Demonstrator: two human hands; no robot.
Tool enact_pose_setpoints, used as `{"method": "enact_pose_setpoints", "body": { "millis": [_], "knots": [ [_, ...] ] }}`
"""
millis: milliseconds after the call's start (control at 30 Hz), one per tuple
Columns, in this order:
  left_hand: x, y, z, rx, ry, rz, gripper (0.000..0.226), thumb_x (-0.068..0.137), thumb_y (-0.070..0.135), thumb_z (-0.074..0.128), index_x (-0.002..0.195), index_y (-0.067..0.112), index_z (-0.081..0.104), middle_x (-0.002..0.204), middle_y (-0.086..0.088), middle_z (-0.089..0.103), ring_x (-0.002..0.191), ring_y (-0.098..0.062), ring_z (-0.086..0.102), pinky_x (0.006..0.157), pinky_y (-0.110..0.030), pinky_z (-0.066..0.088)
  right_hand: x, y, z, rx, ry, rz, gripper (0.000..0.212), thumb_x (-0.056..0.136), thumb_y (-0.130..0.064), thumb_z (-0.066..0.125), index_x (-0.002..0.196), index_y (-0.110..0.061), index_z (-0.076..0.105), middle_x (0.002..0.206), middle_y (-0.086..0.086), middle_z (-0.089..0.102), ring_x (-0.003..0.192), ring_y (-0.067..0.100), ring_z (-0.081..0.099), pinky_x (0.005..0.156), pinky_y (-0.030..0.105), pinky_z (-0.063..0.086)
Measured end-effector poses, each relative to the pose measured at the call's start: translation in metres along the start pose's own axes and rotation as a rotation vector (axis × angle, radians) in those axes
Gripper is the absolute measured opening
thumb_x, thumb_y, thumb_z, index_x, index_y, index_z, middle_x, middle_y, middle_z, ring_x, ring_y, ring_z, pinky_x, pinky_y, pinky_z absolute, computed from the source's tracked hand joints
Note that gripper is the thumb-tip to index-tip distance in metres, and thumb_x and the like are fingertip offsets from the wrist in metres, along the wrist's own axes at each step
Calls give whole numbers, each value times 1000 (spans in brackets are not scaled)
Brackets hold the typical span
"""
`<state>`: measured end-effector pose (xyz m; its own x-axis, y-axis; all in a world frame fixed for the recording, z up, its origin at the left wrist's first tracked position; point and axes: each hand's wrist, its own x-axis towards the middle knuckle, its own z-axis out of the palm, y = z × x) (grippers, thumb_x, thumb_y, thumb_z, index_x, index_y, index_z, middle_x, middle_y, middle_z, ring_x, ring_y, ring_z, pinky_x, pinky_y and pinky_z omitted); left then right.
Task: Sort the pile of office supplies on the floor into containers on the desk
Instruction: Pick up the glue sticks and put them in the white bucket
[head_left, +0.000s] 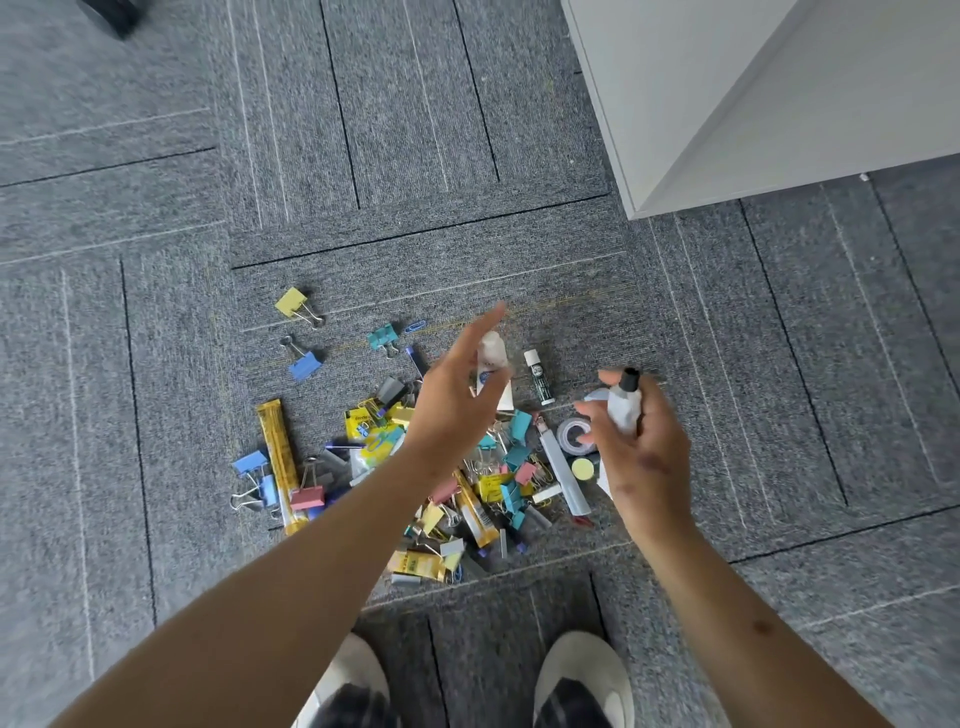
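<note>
A pile of office supplies (467, 483) lies on the grey carpet: coloured binder clips, paper clips, yellow packets, staple strips, a tape roll (573, 433) and a grey utility knife (562, 475). My right hand (641, 457) hovers over the pile's right side, shut on a small white bottle with a black cap (626, 402). My left hand (460, 400) is above the pile's middle, fingers spread, holding nothing. Just beyond it lies a white glue bottle (492, 353), partly hidden by the fingers. A small white-and-dark tube (538, 376) lies to its right.
A white desk panel (727, 104) rises at the upper right. Loose yellow (291, 302), blue (304, 365) and teal (383, 336) binder clips lie apart at the pile's far left. A long yellow packet (278, 462) lies at the left. My two shoes (582, 680) stand at the bottom.
</note>
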<state>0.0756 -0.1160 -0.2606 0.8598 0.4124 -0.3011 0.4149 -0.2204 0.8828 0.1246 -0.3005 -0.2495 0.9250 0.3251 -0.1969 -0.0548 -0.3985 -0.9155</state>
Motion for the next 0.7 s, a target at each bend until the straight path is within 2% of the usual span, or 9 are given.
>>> {"method": "enact_pose_setpoints", "body": {
  "millis": [100, 200, 233, 333, 400, 467, 567, 633, 700],
  "knots": [
    [-8, 5, -15, -96, -46, -6, 56, 97, 13, 54, 138, 48, 36, 80, 11, 64, 59, -11, 50, 58, -17, 44, -6, 8, 0, -85, -21, 25, 4, 94, -20, 62, 98, -20, 60, 62, -6, 53, 44, 8, 43, 41, 21, 36],
    [-14, 4, -28, -66, -68, -16, 61, 96, 9, 54, 136, 51, 34, 94, -10, 65, 69, -29, 57, 58, -15, 47, -14, 18, 7, -107, -64, 69, 3, 95, -21, 59, 93, -19, 58, 59, -3, 46, 44, 6, 33, 40, 23, 28],
    [-16, 3, -31, -52, -72, -26, 62, 96, 10, 55, 137, 50, 32, 93, -10, 63, 72, -32, 58, 60, -13, 47, -17, 20, 9, -114, -76, 75, 6, 95, -21, 59, 90, -18, 57, 58, -4, 44, 44, 5, 32, 41, 22, 27],
    [-31, -6, -37, 80, -50, -24, 69, 89, 21, 68, 141, 45, 30, 89, -1, 61, 60, -14, 52, 58, -16, 49, -27, 27, 19, -169, -99, 54, 10, 94, -18, 61, 86, -21, 55, 60, -8, 50, 45, 3, 40, 45, 14, 29],
    [-44, -17, -40, 156, -17, -37, 73, 82, 29, 73, 139, 45, 31, 90, 4, 61, 52, -3, 44, 51, -17, 46, -33, 36, 24, -252, -110, 56, 8, 92, -19, 64, 90, -21, 56, 67, -2, 57, 51, 4, 46, 48, 19, 34],
    [-58, -30, -42, 169, 4, -69, 70, 82, 32, 73, 138, 46, 34, 84, 2, 63, 48, -3, 42, 46, -21, 46, -38, 47, 29, -334, -98, 71, 14, 89, -22, 68, 91, -17, 55, 69, 7, 55, 55, 14, 45, 50, 29, 36],
    [-77, -43, -45, 199, 18, -94, 57, 89, 29, 66, 137, 45, 39, 68, 7, 59, 44, -2, 41, 43, -15, 37, -44, 56, 34, -402, -38, 83, 23, 85, -20, 73, 88, -12, 52, 71, 10, 52, 58, 19, 42, 53, 34, 37],
    [-86, -52, -47, 182, 40, -120, 51, 92, 27, 63, 135, 47, 43, 67, 9, 58, 45, -3, 43, 43, -19, 38, -48, 59, 37, -417, 0, 92, 29, 82, -15, 75, 81, -15, 46, 68, 3, 45, 58, 14, 36, 52, 26, 32],
    [-93, -60, -50, 149, 50, -145, 47, 94, 28, 61, 132, 50, 44, 66, 4, 59, 47, -8, 46, 43, -31, 43, -49, 61, 39, -442, 34, 113, 33, 81, -11, 75, 79, -16, 42, 69, -1, 38, 58, 10, 32, 52, 18, 27]
  ]
}}
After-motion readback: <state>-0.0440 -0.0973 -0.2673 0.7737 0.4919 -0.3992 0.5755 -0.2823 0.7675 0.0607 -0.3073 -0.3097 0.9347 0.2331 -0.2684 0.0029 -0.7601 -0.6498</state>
